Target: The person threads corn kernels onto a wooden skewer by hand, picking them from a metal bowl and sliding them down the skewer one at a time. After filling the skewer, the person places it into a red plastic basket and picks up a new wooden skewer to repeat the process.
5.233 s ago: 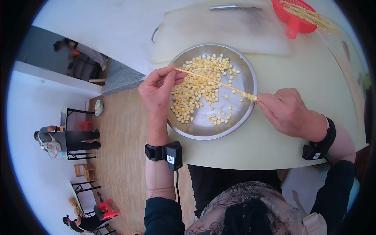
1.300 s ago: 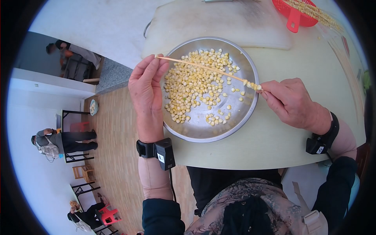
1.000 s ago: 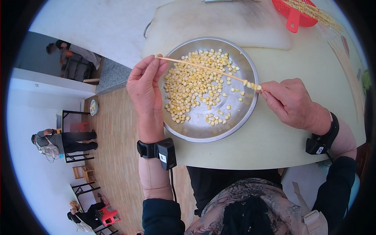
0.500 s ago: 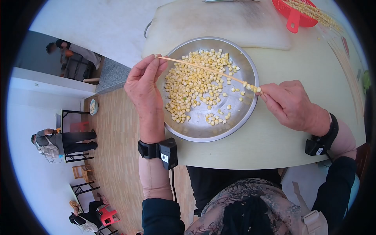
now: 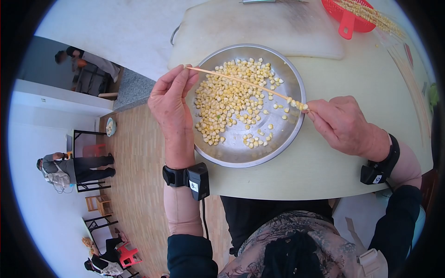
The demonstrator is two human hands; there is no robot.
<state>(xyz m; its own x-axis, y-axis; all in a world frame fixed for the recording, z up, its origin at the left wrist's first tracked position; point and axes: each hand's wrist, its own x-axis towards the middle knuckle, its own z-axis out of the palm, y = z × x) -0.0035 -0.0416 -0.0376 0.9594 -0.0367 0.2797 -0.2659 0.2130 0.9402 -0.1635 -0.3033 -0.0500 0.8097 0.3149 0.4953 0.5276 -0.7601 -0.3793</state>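
Note:
A thin wooden skewer (image 5: 245, 82) stretches across a round steel bowl (image 5: 250, 161). My left hand (image 5: 174, 90) is closed in a pinch at its left tip; a small pale bit, perhaps a kernel, shows between thumb and finger. The other end is gripped by my right hand (image 5: 345, 123), at the bowl's right rim. Several corn kernels (image 5: 296, 104) are threaded on the skewer just beside the right fingertips. Below it, loose yellow-white corn kernels (image 5: 232, 97) lie in the bowl, heaped mostly on the left, with a few scattered on the right.
Behind the bowl lies a white cutting board (image 5: 259, 28). A red plastic basket (image 5: 346, 25) holding filled corn skewers stands at the far right, with bare skewers (image 5: 410, 81) alongside on the table. Other people (image 5: 81, 167) are at the left, away from this table.
Both hands, the skewer and the bowl stay almost exactly in place. A seated person at the lower left has shifted slightly.

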